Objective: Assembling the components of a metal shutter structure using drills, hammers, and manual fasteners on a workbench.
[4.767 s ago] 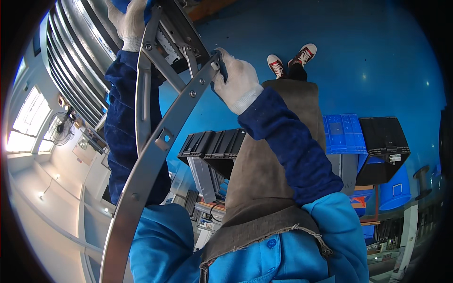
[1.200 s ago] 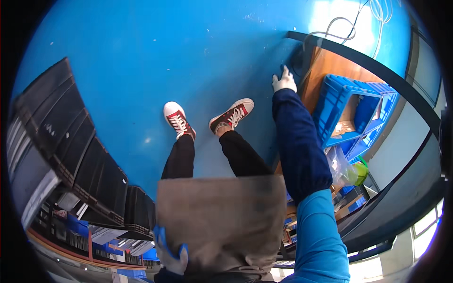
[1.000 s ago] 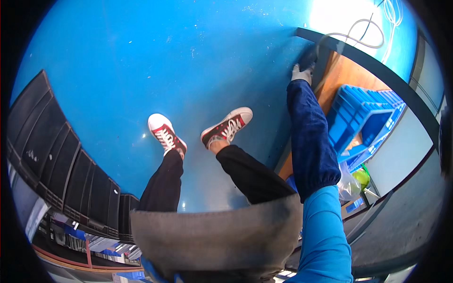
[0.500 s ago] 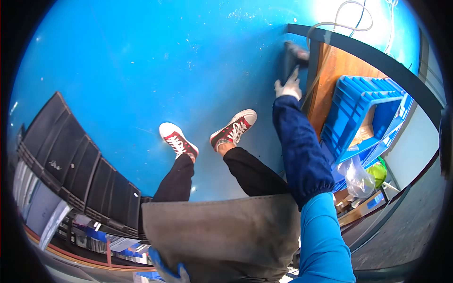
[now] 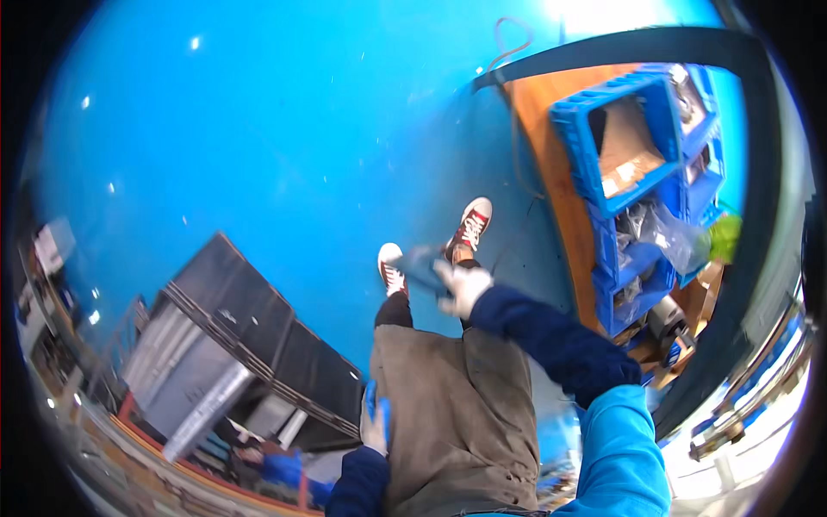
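Observation:
My right hand, in a whitish glove, is closed around a dark grey, elongated thing. Motion smears that thing, so its kind cannot be made out. It is in front of my shoes, off the floor, and its far end overlaps my left shoe in the head view. My left hand, in a white and blue glove, hangs at the left edge of my grey-brown apron. Its fingers are stretched out along the cloth, and I see nothing held in them.
Right of me, blue plastic bins stand on an orange-brown board inside a dark curved frame. Clear plastic bags hang over some bins. At lower left stand black panelled crates. A cable trails beside the board.
My right hand has swung from beside the bench's far corner back toward my body, bringing the dark thing. The view has turned, and more of my left hand and forearm now shows.

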A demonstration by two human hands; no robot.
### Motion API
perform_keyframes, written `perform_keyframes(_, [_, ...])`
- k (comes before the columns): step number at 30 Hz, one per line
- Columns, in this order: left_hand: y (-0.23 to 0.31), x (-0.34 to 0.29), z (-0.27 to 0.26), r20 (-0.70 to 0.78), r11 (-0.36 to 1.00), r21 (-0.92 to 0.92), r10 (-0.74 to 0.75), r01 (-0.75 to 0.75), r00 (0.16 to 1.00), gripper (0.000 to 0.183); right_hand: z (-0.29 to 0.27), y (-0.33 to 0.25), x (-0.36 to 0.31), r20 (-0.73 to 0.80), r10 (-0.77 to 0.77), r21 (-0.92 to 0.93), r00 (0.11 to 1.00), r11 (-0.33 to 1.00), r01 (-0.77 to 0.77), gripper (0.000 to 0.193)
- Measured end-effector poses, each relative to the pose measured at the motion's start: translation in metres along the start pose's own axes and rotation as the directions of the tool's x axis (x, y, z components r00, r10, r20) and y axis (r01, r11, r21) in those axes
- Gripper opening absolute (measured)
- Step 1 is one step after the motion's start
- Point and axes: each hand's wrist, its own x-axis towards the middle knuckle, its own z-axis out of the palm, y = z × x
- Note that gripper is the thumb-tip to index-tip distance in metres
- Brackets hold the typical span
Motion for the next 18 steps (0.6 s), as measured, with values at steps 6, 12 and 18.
perform_keyframes(6, [0.021,0.0,-0.079,0.386,0.919,-0.385,0.079,0.083,0.919,0.101,0.024,-0.162,-0.211,-0.048,-0.136,0.283,0.99,0.948,0.144,0.078])
perform_keyframes(12, [0.04,-0.067,-0.095,0.711,0.849,-0.167,-0.249,0.502,0.658,0.072,0.073,-0.237,-0.367,-0.231,-0.23,0.203,0.945,0.939,0.278,0.069])
perform_keyframes(18, [0.062,-0.182,-0.006,0.842,0.993,0.07,-0.108,0.092,0.528,0.056,0.164,-0.225,-0.463,-0.728,-0.011,0.111,0.685,0.985,0.133,0.063])
